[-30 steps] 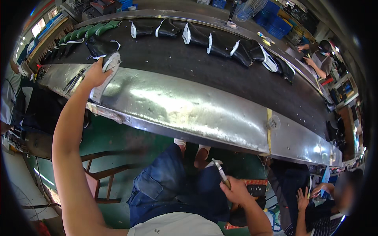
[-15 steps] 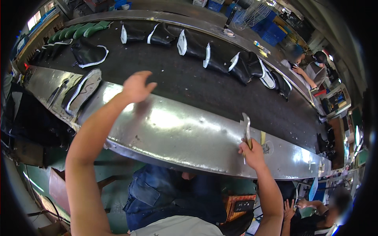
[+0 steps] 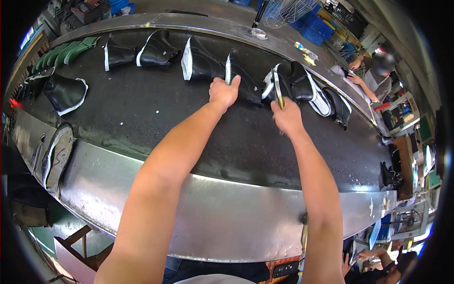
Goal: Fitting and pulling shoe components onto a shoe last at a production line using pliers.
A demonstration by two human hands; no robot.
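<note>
My left hand (image 3: pixel 224 93) reaches across the black belt to a black boot (image 3: pixel 243 84) with a white sole edge. Its thumb and fingers are closed about the end of that white edge; the fingertips are partly hidden. In my right hand (image 3: pixel 287 116) is a pair of metal pliers (image 3: pixel 277 84) with yellowish handles, head pointing away from me. The pliers' head overlaps the white edge of another black boot (image 3: pixel 267 86); whether they touch, I cannot tell. To the left of my left hand another black boot (image 3: pixel 203 61) lies on its side.
More black boots (image 3: pixel 158 49) line the far side of the belt (image 3: pixel 142 102). Green pieces (image 3: pixel 78 49) sit far left, near a single black boot (image 3: pixel 66 92). A shoe (image 3: pixel 59 154) lies on the metal ledge (image 3: pixel 227 213). A person (image 3: pixel 378 78) works at far right.
Both hands have moved forward from the near ledge to the boots, the left also rightward. My left hand has closed about a boot's edge. The view has shifted, so the boots appear further left.
</note>
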